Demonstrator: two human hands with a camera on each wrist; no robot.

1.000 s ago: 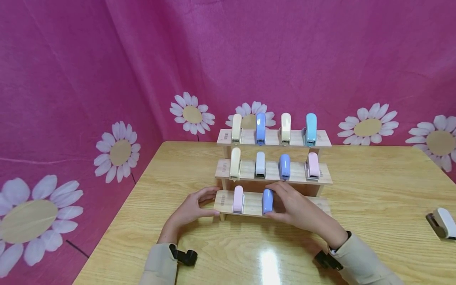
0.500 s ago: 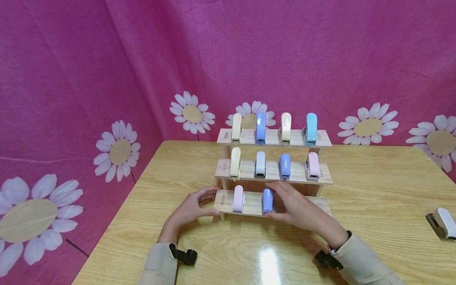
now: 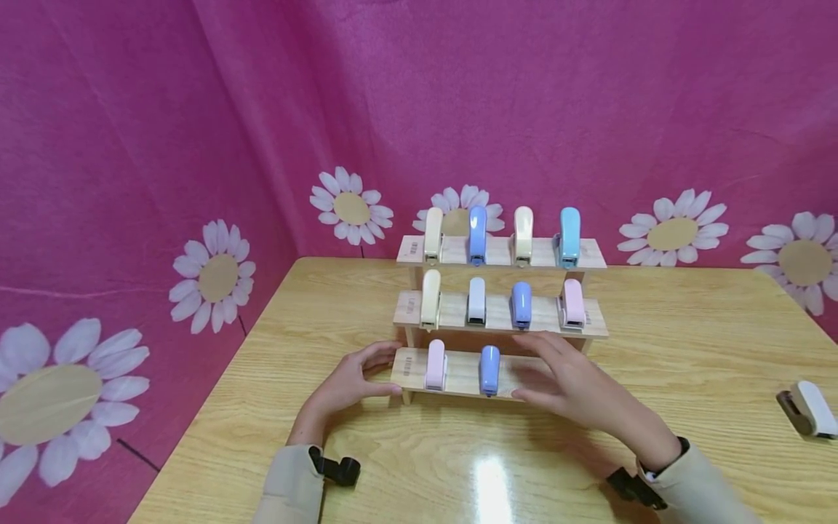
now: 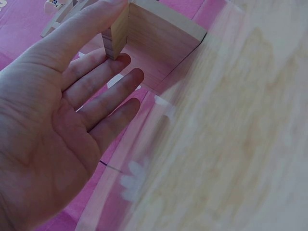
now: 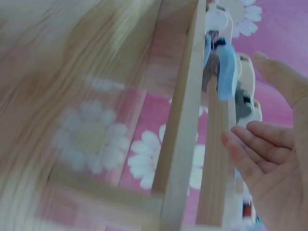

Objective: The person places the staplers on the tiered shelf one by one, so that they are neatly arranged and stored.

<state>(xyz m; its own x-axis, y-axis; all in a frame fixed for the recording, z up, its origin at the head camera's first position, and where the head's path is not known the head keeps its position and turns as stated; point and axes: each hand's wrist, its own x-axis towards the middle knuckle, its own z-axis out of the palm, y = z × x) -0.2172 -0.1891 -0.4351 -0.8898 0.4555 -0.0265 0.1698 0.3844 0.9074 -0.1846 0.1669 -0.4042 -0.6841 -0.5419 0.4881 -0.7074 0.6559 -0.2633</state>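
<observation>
A small periwinkle-blue stapler [image 3: 489, 369] stands upright on the bottom shelf of a three-tier wooden stand [image 3: 462, 372]. To its left is a pale pink stapler [image 3: 435, 365]. My right hand [image 3: 583, 380] hovers just right of the blue stapler, fingers and thumb spread apart. The right wrist view shows a gap between that hand and the blue stapler [image 5: 226, 72]. At the stand's left end, my left hand [image 3: 345, 380] touches the bottom shelf, thumb by the front corner and fingers toward the back. Its fingers look loosely extended in the left wrist view.
The middle shelf carries cream, white, blue and pink staplers [image 3: 572, 304]. Cream, blue and light-blue staplers [image 3: 569, 237] line the top shelf. A white stapler [image 3: 814, 410] lies on the wooden table [image 3: 681, 378] at far right. A magenta flowered cloth [image 3: 556, 94] hangs behind.
My right hand has let go of the blue stapler and moved right. The stapler stays on the bottom shelf, facing a little straighter. The left hand has kept its place.
</observation>
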